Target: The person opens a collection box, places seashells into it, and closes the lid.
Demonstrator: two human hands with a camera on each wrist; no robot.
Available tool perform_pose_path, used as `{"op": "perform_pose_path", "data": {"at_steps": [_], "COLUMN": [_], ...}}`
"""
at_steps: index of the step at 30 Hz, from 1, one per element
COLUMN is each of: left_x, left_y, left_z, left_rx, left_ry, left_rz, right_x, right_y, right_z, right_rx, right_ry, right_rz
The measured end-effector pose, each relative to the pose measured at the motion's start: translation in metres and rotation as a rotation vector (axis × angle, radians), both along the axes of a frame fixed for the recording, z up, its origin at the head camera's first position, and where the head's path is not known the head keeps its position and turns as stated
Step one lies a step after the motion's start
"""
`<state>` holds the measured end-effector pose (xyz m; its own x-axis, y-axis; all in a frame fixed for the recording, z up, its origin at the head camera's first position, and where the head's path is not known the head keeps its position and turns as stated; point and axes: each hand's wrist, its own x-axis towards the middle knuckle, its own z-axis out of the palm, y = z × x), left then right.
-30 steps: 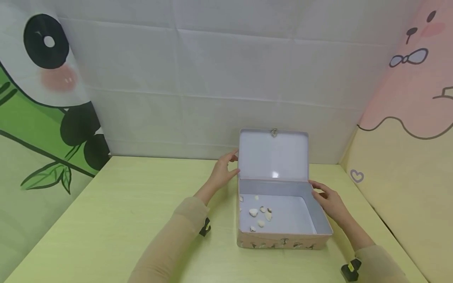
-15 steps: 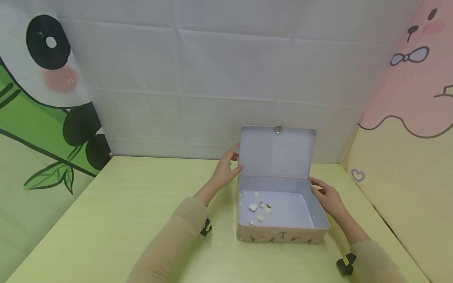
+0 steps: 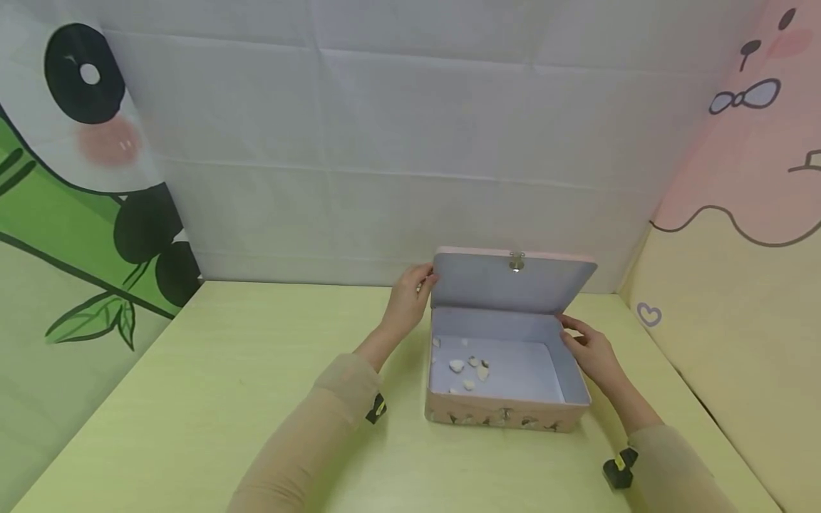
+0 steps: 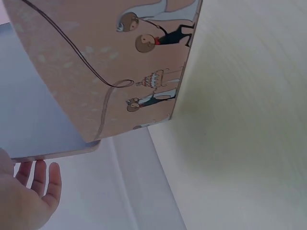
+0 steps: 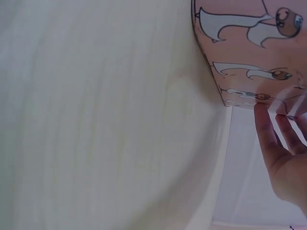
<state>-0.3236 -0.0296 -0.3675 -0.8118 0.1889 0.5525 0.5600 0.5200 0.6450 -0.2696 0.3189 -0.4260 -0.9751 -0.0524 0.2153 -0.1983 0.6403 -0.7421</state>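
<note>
A pink tin box [image 3: 507, 415] with a hinged lid [image 3: 507, 281] stands on the table, its raised lid leaning forward over the back. Several small whitish seashells [image 3: 457, 365] lie at the left of its pale floor. My left hand [image 3: 408, 296] holds the lid's left edge, the fingers seen at that edge in the left wrist view. My right hand [image 3: 593, 355] touches the box's right side near the back corner. Its fingers [image 5: 265, 129] rest fairly straight against the printed outer wall in the right wrist view. A metal clasp [image 3: 516, 262] hangs from the lid's front edge.
The light yellow-green table [image 3: 256, 399] reaches back to a white cloth wall [image 3: 410, 142]. Printed panels with a panda [image 3: 83, 142] at left and a pink figure [image 3: 757, 157] at right flank it. Both wrists wear small black devices.
The lid has tipped forward from nearly upright, with my left hand at its edge. The box has slid a little away from me, and my right hand has moved along with it.
</note>
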Motion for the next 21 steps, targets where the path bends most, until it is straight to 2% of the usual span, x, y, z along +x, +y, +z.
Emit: {"op": "perform_pose_path", "data": {"at_steps": [3, 8, 17, 21], "left_x": [0.0045, 0.0079, 0.0062, 0.0067], "left_y": [0.0005, -0.0002, -0.0027, -0.0039], "left_z": [0.0045, 0.0082, 0.0098, 0.0102], "left_rx": [0.009, 0.009, 0.023, 0.021], "left_ry": [0.035, 0.044, 0.005, -0.015], "left_rz": [0.01, 0.018, 0.028, 0.027], "right_x": [-0.0001, 0.002, -0.0008, 0.0003], "right_y": [-0.0001, -0.0016, -0.0048, -0.0031], "right_z": [0.0005, 0.0023, 0.0007, 0.0054], "right_rx": [-0.004, -0.014, -0.039, -0.059], "right_ry": [0.009, 0.028, 0.05, 0.061], "right_rz": [0.0, 0.007, -0.037, -0.027]}}
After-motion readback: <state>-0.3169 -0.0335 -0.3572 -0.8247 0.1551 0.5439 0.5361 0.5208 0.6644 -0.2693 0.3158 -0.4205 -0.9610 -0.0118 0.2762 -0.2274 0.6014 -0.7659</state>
